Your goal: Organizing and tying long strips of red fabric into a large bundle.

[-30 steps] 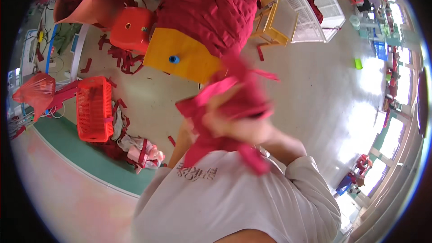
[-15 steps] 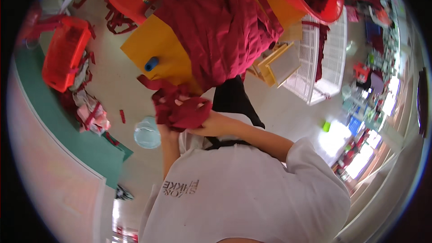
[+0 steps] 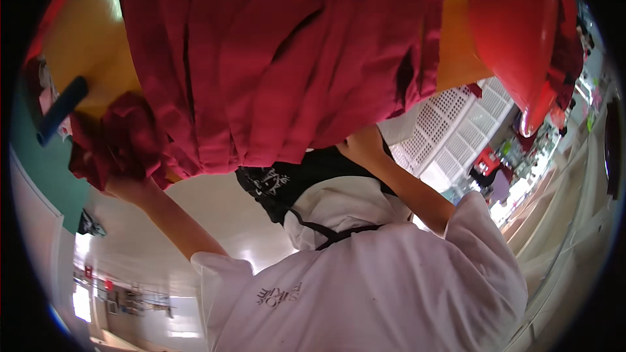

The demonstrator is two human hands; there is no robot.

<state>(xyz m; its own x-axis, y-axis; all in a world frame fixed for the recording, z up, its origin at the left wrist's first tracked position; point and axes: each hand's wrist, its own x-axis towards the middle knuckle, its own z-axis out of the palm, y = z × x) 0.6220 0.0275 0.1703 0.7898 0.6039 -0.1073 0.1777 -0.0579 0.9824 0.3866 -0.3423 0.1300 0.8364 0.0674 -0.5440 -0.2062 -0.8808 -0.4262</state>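
A wide heap of dark red cloth strips (image 3: 261, 58) lies over the yellow table (image 3: 91, 19) and hangs at its near edge. At the near left corner, my left hand (image 3: 127, 187) is closed on a crumpled dark red cloth (image 3: 120, 133); folds cover most of its fingers. Close by the crumpled cloth is a blue tube (image 3: 62, 111), on the tabletop. My right hand (image 3: 363, 145) is at the near edge of the heap, right of the middle. Its fingers are mostly hidden, so its grip does not show.
A large red tub (image 3: 508, 26) holding dark red cloth stands at the right of the table. Below it are white perforated baskets (image 3: 437, 130). A green band (image 3: 39, 169) runs along the floor at the left. A black apron (image 3: 280, 182) hangs at my front.
My hands have parted: the left moved left with the crumpled cloth, the right moved right to the heap's edge. The table and heap now appear much closer.
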